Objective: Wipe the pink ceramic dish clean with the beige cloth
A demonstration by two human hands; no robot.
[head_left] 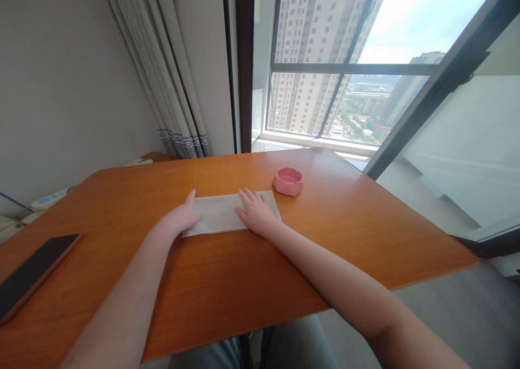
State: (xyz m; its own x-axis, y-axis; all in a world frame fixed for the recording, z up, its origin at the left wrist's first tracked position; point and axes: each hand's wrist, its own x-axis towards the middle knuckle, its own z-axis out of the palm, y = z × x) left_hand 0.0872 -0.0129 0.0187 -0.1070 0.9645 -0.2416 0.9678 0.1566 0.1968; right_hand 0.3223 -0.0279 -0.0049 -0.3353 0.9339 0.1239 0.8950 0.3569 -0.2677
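A pale, off-white folded cloth point(219, 215) lies flat on the wooden table as a long rectangle. Its left end meets my left hand point(184, 216), which rests at the edge with thumb and fingers apart; some of those fingers are hidden behind the hand. On the right part of the cloth my right hand point(258, 213) lies flat, palm down, its fingers spread toward the far edge. Just beyond the cloth's right end stands a pink faceted bowl, like an ashtray point(288, 182), touched by neither hand.
The orange-brown table point(349, 228) has its near edge at my lap. A dark flat phone or tablet point(36, 271) lies at the left. A white power strip point(51, 198) is beyond the left edge. Grey curtains point(162, 65) and a large window point(325, 65) stand behind.
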